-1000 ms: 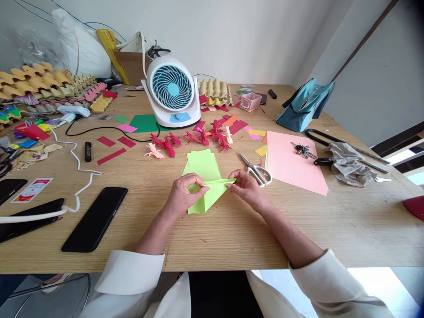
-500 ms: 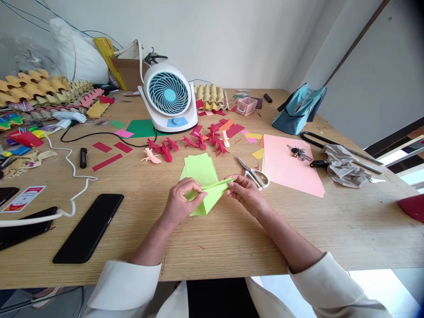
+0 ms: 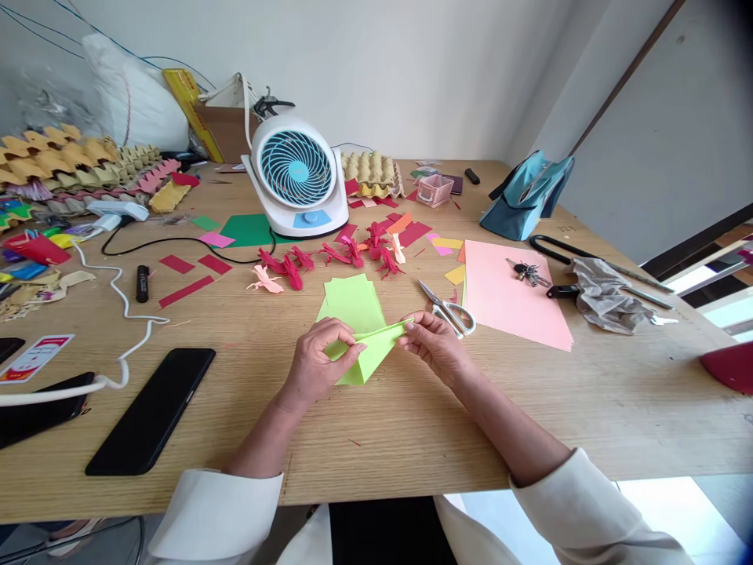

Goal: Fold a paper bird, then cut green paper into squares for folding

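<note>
Between my hands is a folded sheet of light green paper [image 3: 372, 355], tilted just above the table. My left hand [image 3: 322, 353] pinches its left side between thumb and fingers. The right corner sits in the closed fingertips of my right hand [image 3: 434, 345]. Behind it, flat on the wood, lies a small stack of light green paper [image 3: 353, 302], partly covered by my left hand and the folded sheet. Scissors [image 3: 448, 308] with white handles rest just beyond my right hand.
Red folded paper figures [image 3: 288, 269] lie in front of a white fan [image 3: 297, 173]. Pink sheets [image 3: 506, 302] bearing keys [image 3: 529, 272] are at right. A black phone [image 3: 151, 412] lies at left, near a white cable [image 3: 123, 345]. A blue bag [image 3: 521, 204] stands at the back right.
The whole view has shifted slightly, with things appearing a little further left. Both hands keep the same grip on the folded green paper.
</note>
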A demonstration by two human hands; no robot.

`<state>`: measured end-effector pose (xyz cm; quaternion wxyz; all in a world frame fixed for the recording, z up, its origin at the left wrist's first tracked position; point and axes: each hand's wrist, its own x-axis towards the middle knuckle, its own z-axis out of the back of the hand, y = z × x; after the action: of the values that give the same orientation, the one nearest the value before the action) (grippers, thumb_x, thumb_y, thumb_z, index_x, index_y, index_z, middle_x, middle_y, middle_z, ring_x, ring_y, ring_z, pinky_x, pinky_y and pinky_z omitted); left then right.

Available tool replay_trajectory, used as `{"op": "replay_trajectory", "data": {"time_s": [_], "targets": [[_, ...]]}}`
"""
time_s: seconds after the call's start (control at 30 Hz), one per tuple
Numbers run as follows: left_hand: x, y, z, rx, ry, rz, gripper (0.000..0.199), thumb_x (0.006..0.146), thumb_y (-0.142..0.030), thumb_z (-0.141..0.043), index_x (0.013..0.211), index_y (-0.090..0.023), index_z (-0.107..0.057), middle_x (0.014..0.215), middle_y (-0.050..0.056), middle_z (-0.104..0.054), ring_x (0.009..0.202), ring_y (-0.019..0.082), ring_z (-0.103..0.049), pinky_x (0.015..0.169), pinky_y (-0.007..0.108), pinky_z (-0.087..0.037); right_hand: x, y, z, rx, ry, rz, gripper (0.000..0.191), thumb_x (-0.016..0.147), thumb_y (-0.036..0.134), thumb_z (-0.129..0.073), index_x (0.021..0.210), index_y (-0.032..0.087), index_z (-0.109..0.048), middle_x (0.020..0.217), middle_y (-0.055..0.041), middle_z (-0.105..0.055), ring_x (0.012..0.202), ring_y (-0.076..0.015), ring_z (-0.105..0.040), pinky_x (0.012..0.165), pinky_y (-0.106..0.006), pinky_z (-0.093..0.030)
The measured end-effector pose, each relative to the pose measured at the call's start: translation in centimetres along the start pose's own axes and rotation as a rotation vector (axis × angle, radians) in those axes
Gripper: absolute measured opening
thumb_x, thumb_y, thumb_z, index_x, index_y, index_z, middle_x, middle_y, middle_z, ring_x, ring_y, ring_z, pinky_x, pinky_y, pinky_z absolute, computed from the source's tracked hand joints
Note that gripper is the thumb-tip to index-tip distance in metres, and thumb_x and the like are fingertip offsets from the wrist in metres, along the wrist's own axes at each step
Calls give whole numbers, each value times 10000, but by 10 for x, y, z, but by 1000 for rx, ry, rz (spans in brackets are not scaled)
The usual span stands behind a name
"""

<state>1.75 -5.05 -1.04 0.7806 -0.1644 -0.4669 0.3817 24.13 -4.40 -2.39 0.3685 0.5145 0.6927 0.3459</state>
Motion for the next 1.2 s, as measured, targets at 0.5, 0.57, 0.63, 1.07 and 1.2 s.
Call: {"op": "replay_trajectory", "data": {"time_s": [0.5, 0.57, 0.63, 1.07, 1.2], "targets": [[0, -1, 1, 6, -6, 27, 164, 833, -208, -658, 705, -205, -557, 731, 6, -620, 753, 161, -607, 713, 291, -474, -1, 2, -2, 14, -23, -14, 276, 639, 348, -878, 765, 188, -693, 673, 15, -727, 613, -109, -713, 612, -175, -578], [0, -1, 1, 0, -8, 30, 162, 833, -205, -658, 705, -204, -558, 734, 8, -622, 755, 162, -608, 712, 291, -475, 0, 1, -1, 20, -19, -13, 274, 641, 351, -878, 763, 187, -695, 680, 9, -733, 623, -111, -718, 619, -173, -581], [0, -1, 0, -3, -11, 34, 160, 830, -206, -661, 706, -203, -560, 743, 11, -626, 758, 164, -608, 715, 295, -478, -1, 1, -2, 24, -22, -14, 282, 632, 355, -884, 755, 186, -695, 674, 5, -735, 626, -111, -720, 619, -170, -581], [0, -1, 2, 4, 3, 39, 165, 838, -194, -650, 707, -205, -551, 738, 8, -618, 766, 163, -605, 731, 295, -475, -1, 3, -3, 28, -41, -8, 305, 610, 382, -891, 733, 175, -702, 668, -7, -734, 599, -112, -714, 597, -164, -586], [0, -1, 3, 4, 1, 48, 161, 835, -205, -653, 704, -206, -559, 742, 12, -621, 764, 166, -608, 725, 298, -478, -1, 2, -3, 14, -45, 2, 284, 622, 377, -882, 730, 184, -704, 669, 1, -732, 600, -117, -715, 599, -181, -592]]}}
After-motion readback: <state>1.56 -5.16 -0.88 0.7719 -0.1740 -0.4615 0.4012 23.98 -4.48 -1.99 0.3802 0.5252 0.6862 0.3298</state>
